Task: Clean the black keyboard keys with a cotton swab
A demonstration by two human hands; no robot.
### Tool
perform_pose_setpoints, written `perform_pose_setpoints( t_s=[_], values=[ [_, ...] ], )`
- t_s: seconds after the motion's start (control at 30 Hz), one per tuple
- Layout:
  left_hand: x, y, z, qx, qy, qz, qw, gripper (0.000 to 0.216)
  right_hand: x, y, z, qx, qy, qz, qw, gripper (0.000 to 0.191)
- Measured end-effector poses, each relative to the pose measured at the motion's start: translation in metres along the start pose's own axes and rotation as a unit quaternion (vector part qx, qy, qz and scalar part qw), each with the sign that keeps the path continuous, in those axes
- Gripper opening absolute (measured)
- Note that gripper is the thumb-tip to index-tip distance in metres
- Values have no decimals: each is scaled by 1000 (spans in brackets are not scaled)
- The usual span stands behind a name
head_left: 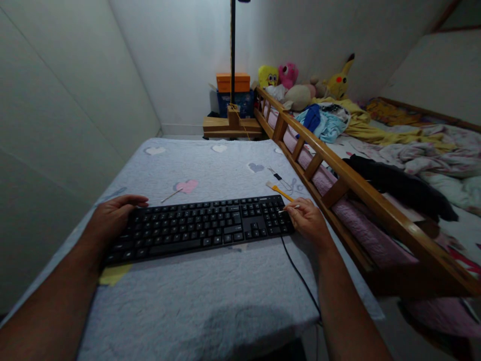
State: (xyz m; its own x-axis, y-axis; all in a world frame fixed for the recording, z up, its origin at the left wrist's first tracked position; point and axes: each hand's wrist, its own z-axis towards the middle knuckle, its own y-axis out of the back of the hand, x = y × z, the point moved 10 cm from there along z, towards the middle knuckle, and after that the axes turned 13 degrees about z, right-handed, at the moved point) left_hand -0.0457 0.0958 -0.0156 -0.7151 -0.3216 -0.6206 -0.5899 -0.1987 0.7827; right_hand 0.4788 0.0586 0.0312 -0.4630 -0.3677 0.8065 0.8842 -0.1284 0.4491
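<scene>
A black keyboard [188, 224] lies across the cloth-covered table, turned so its keys face up. At its left end, my left hand [114, 216] grips the edge, thumb and fingers round the far corner. My right hand [306, 218] is at the number pad end, pinching a cotton swab [288, 208] whose tip is over the number keys. Just beyond that hand lies a small brush with a yellow handle [281, 192], its handle end partly behind my fingers. Another cotton swab [172, 195] rests on the cloth behind the keyboard.
A wire tool with a black middle [277, 176] lies near the table's right side. The keyboard's cable [298, 273] runs off the front edge. A wooden bed rail [323, 155] borders the table on the right. Behind stands a post on a wooden base [216, 128].
</scene>
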Motion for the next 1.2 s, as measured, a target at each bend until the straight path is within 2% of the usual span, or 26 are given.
perform_pose_setpoints(
  t_s=[0.17,0.27,0.5,0.63,0.87,1.2],
  values=[
    [-5,2,-5,-3,13,0,1000,35,-8,5,2,-47,10,-23,999,21],
    [-7,3,-5,-6,4,6,1000,33,-12,3,4,-54,8,-32,998,21],
    [-3,1,-1,0,-6,9,1000,36,-20,-6,10,-31,-7,-71,997,23],
    [-4,2,-4,-3,12,12,1000,38,-22,-8,9,-25,-12,-97,995,24],
    [-10,5,-7,-12,-2,3,1000,33,-15,-8,4,-16,-1,-114,993,24],
    [-3,2,-4,-5,6,-5,1000,36,-9,-5,-2,-20,4,-100,995,25]
  ],
)
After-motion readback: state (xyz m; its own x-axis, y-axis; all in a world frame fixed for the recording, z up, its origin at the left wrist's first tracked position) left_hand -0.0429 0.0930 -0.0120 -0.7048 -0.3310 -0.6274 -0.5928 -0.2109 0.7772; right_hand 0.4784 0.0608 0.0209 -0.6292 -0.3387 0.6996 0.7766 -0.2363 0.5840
